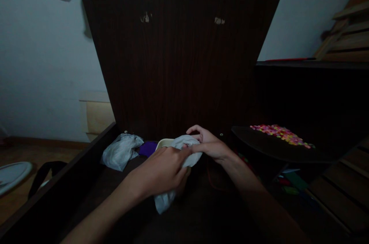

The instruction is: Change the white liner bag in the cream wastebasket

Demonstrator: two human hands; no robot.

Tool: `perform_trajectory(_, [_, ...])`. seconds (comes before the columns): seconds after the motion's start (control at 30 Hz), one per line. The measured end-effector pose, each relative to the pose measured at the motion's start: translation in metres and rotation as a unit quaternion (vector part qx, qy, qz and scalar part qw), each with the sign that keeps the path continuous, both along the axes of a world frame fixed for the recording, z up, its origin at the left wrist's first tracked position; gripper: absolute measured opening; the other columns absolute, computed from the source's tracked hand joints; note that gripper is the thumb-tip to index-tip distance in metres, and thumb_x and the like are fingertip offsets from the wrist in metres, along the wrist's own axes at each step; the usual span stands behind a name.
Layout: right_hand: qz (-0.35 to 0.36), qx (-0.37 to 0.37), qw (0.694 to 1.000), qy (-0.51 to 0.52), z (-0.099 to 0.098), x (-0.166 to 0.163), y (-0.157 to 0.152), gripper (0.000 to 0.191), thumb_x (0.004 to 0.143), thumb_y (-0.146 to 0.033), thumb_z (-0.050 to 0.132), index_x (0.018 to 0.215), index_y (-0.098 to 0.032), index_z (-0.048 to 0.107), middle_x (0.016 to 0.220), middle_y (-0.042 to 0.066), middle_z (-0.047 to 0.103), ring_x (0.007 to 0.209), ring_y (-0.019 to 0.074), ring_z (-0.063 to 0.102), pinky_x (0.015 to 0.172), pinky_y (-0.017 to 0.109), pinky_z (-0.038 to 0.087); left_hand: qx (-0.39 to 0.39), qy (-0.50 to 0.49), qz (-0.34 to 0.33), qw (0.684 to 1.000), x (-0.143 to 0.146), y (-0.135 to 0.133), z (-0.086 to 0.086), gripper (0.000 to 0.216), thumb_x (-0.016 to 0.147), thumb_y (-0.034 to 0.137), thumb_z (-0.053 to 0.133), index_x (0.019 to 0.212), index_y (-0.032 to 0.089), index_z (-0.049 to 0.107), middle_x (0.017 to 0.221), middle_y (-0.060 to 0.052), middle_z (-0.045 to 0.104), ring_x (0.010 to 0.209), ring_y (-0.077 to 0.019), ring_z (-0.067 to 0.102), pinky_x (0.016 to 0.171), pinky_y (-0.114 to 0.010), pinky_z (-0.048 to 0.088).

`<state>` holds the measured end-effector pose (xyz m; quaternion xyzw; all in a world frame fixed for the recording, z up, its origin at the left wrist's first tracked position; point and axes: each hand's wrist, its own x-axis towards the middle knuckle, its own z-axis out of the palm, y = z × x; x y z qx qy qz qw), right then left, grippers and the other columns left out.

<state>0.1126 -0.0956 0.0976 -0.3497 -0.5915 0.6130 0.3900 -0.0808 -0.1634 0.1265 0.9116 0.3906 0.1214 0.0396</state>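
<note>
Cloth (184, 142) under left hand (164, 169) and against right hand (209, 146), both closed around it.

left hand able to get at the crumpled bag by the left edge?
Likely not right away: the left hand is gripping the white cloth with the right hand. The path to the crumpled bag looks open.

The person's left hand (161, 171) and right hand (211, 146) were bare, as were both forearms, slim and unsleeved.
</note>
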Motion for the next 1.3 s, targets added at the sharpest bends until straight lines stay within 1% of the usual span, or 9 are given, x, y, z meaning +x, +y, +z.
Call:
perform_trajectory(0.13, [0.017, 0.006, 1.000, -0.001, 0.001, 0.004, 0.004, 0.067, 0.051, -0.006, 0.081, 0.107, -0.021, 0.048, 0.081, -0.001, 0.075, 0.070, 0.0142, 0.069, 0.063, 0.024, 0.050, 0.025, 0.086, -0.011, 0.996, -0.009, 0.002, 0.006, 0.021, 0.091, 0.020, 0.055, 0.108, 0.017, 0.065, 0.093, -0.011, 0.074, 0.083, -0.0299, 0.072, 0.070, -0.036, 0.052])
perform_trajectory(0.3, [0.065, 0.027, 0.997, -0.010, -0.001, 0.002, 0.008, 0.058, 0.057, -0.007, 0.077, 0.106, -0.021, 0.049, 0.082, -0.002, 0.074, 0.067, 0.0120, 0.066, 0.063, 0.023, 0.048, 0.052, 0.143, 0.052, 0.987, -0.016, 0.012, 0.012, 0.015, 0.086, 0.013, 0.058, 0.098, 0.014, 0.068, 0.087, -0.011, 0.074, 0.073, -0.0288, 0.072, 0.060, -0.033, 0.049])
perform_trajectory(0.43, [0.087, 0.064, 0.994, -0.025, 0.001, -0.006, 0.005, 0.053, 0.061, -0.007, 0.071, 0.107, -0.021, 0.050, 0.082, -0.004, 0.071, 0.066, 0.0107, 0.062, 0.061, 0.022, 0.043, 0.111, 0.173, 0.060, 0.977, -0.023, 0.027, 0.008, 0.022, 0.086, 0.004, 0.053, 0.099, 0.014, 0.068, 0.090, -0.012, 0.072, 0.080, -0.0264, 0.069, 0.067, -0.033, 0.050])
perform_trajectory(0.63, [0.097, 0.123, 0.984, -0.079, 0.007, -0.011, -0.002, 0.051, 0.067, -0.008, 0.070, 0.113, -0.021, 0.052, 0.076, -0.007, 0.063, 0.061, 0.0088, 0.050, 0.056, 0.021, 0.034, 0.170, 0.136, 0.015, 0.976, -0.040, 0.055, -0.002, 0.022, 0.078, 0.000, 0.058, 0.091, 0.016, 0.066, 0.090, -0.008, 0.068, 0.094, -0.0260, 0.061, 0.089, -0.040, 0.046])
perform_trajectory(0.83, [0.130, 0.110, 0.982, -0.085, 0.002, -0.017, -0.003, 0.049, 0.069, -0.012, 0.073, 0.111, -0.021, 0.050, 0.078, -0.006, 0.061, 0.061, 0.0095, 0.047, 0.055, 0.021, 0.034, 0.214, -0.012, 0.001, 0.977, -0.041, 0.080, -0.019, 0.008, 0.083, 0.011, 0.063, 0.088, 0.018, 0.063, 0.110, -0.010, 0.066, 0.105, -0.0284, 0.054, 0.092, -0.044, 0.039])
perform_trajectory(0.93, [0.140, 0.117, 0.980, -0.084, 0.000, -0.021, -0.005, 0.045, 0.070, -0.010, 0.067, 0.107, -0.023, 0.045, 0.075, -0.007, 0.057, 0.061, 0.0100, 0.046, 0.056, 0.022, 0.034, 0.216, -0.111, 0.089, 0.966, -0.029, 0.083, -0.026, 0.025, 0.085, 0.019, 0.063, 0.110, 0.019, 0.060, 0.126, -0.013, 0.060, 0.115, -0.0314, 0.050, 0.095, -0.047, 0.039])
perform_trajectory(1.03, [0.136, 0.177, 0.967, -0.124, 0.004, -0.023, -0.010, 0.047, 0.073, -0.007, 0.063, 0.112, -0.025, 0.044, 0.074, -0.008, 0.054, 0.062, 0.0112, 0.046, 0.058, 0.023, 0.036, 0.205, -0.164, 0.198, 0.944, -0.017, 0.081, -0.029, 0.048, 0.080, 0.019, 0.063, 0.126, 0.014, 0.050, 0.125, -0.017, 0.055, 0.113, -0.0334, 0.051, 0.092, -0.046, 0.045])
perform_trajectory(1.17, [0.111, 0.281, 0.926, -0.225, 0.013, -0.026, -0.018, 0.051, 0.075, -0.003, 0.058, 0.119, -0.027, 0.059, 0.086, -0.003, 0.061, 0.075, 0.0143, 0.053, 0.068, 0.026, 0.041, 0.144, -0.131, 0.277, 0.941, -0.010, 0.074, -0.027, 0.045, 0.082, 0.013, 0.054, 0.126, 0.011, 0.044, 0.111, -0.018, 0.062, 0.103, -0.0344, 0.063, 0.084, -0.045, 0.051])
perform_trajectory(1.3, [0.084, 0.274, 0.919, -0.270, 0.013, -0.028, -0.022, 0.055, 0.076, -0.006, 0.061, 0.126, -0.026, 0.065, 0.091, 0.001, 0.066, 0.083, 0.0180, 0.058, 0.073, 0.029, 0.043, 0.055, -0.079, 0.321, 0.942, -0.011, 0.072, -0.022, 0.048, 0.084, 0.016, 0.057, 0.128, 0.008, 0.040, 0.092, -0.019, 0.070, 0.088, -0.0391, 0.072, 0.076, -0.044, 0.052])
